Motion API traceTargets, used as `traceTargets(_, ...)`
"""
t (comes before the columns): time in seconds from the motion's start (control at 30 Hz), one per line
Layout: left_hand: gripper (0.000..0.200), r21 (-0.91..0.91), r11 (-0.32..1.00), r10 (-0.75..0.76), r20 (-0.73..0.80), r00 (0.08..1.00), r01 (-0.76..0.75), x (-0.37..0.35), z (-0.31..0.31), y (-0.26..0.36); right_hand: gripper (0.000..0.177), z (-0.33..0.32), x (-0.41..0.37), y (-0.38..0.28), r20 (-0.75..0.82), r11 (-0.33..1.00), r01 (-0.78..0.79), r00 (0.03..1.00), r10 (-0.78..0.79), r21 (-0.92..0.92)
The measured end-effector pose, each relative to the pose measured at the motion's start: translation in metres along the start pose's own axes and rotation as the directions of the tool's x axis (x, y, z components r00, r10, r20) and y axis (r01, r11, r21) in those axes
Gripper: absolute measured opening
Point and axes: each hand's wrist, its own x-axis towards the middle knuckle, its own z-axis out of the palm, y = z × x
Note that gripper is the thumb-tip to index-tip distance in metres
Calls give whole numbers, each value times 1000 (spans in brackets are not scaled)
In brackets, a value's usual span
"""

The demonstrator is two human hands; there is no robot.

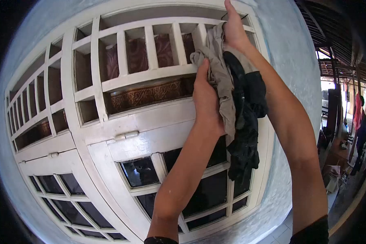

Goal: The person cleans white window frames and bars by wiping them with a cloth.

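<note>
A bundle of cloth hangs in front of the upper right part of a white window frame. Its beige part (221, 77) is crumpled at the top, and a black part (245, 134) droops below. My left hand (206, 97) presses against the beige cloth from the left, thumb pointing up, its fingers hidden behind the cloth. Higher up, my right hand (236, 32) is at the right side of the beige cloth, thumb raised, its other fingers mostly out of sight.
The white slatted window frame (150, 77) has dark glass panes and patterned curtains (162, 49) behind its upper slats. A pale blue wall (290, 69) surrounds it. At the far right, a roofed area holds hanging clothes (358, 114) and furniture.
</note>
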Motion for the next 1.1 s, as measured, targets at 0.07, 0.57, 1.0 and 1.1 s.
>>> traceTargets(0.07, 35, 4, 1000, 15, -16, 1000, -15, -3, 2, 0, 51, -4, 15, 13, -78, 969, -21, 996, 42, 247)
traceTargets(0.57, 34, 4, 1000, 28, 15, 999, -28, 9, -11, -4, 66, -14, 0, 0, 140, 936, -272, 959, 245, 224)
traceTargets(1.0, 35, 149, 987, 58, -23, 998, -54, 6, -12, -8, 90, 10, -8, -18, 116, 885, -247, 942, 314, -394)
traceTargets(1.1, 32, 170, 983, 79, -30, 996, -72, 5, -18, -3, 89, 14, -3, -2, 7, 913, -324, 942, 336, -248)
